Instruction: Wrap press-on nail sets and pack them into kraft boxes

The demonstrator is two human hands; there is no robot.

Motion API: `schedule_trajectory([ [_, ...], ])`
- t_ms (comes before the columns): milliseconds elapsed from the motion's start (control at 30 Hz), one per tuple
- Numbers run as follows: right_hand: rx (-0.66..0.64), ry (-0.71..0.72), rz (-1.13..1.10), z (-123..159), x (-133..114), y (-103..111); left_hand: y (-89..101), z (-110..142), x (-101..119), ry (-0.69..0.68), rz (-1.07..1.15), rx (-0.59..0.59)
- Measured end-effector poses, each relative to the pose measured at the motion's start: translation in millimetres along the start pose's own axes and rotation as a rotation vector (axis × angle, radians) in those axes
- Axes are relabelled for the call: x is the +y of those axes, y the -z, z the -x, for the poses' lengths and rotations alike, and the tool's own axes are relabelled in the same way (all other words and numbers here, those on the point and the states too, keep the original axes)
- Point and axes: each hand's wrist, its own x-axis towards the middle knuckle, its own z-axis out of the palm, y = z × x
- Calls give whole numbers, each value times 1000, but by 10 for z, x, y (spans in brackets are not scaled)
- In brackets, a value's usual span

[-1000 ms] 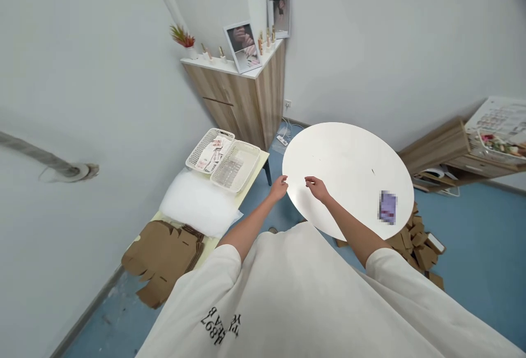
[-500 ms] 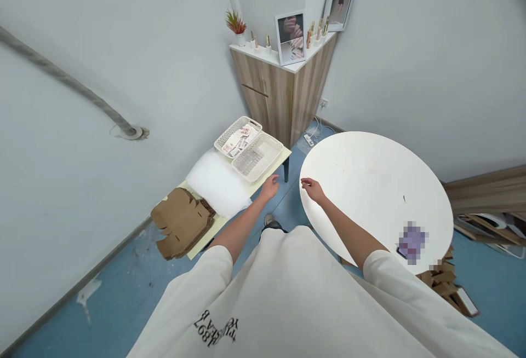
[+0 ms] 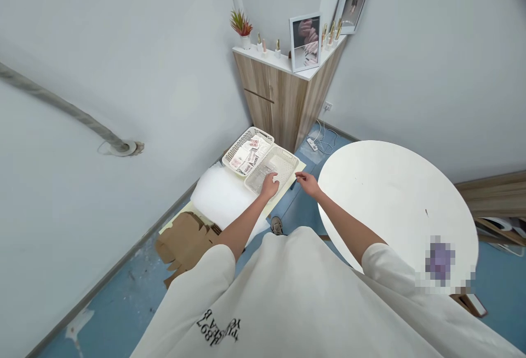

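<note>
My left hand hangs over the near edge of a white plastic basket, fingers curved and apart from the thumb, holding nothing. Inside that basket lie clear flat pieces, partly hidden by the hand. My right hand is just off the basket's right corner, fingers stretched to the left and nothing visible in them. Whether either hand touches the basket, I cannot tell. Against its far side stands a second white basket with printed cards and packets.
A low table bears the baskets, a white padded sheet and flattened cardboard boxes. On my right stands a round white table with a blurred purple item. A wooden corner cabinet and a power strip are ahead.
Both hands have come nearer the baskets; the left one is now over the near basket. The view has shifted, and the round table appears farther right.
</note>
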Motion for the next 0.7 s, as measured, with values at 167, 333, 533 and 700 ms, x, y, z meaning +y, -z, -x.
schedule_trajectory([
  [167, -21, -24, 45, -399, -249, -437, 250, -466, -50, -77, -66, 0],
  [333, -40, -157, 24, -671, -328, -777, 321, -783, -56, 23, -95, -68],
  [533, -51, -329, -76, -827, -323, -972, 337, -971, -90, 55, -133, -140],
  [700, -62, -338, -78, -887, -341, -1007, 333, -1041, -131, 70, -116, -175],
])
